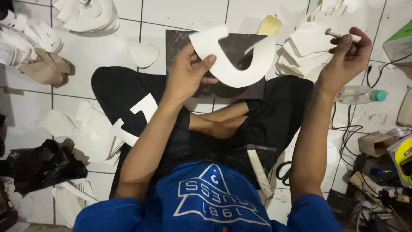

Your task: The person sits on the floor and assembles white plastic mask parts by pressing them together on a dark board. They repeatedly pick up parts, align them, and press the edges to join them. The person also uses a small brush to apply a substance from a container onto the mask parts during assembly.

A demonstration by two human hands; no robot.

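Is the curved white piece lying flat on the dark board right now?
No: the left hand holds the curved white piece lifted above the dark board, while the right hand grips a white handle.

Slab on floor ahead of knees; cut-piece stack right of it, bottle further right, bag far left.
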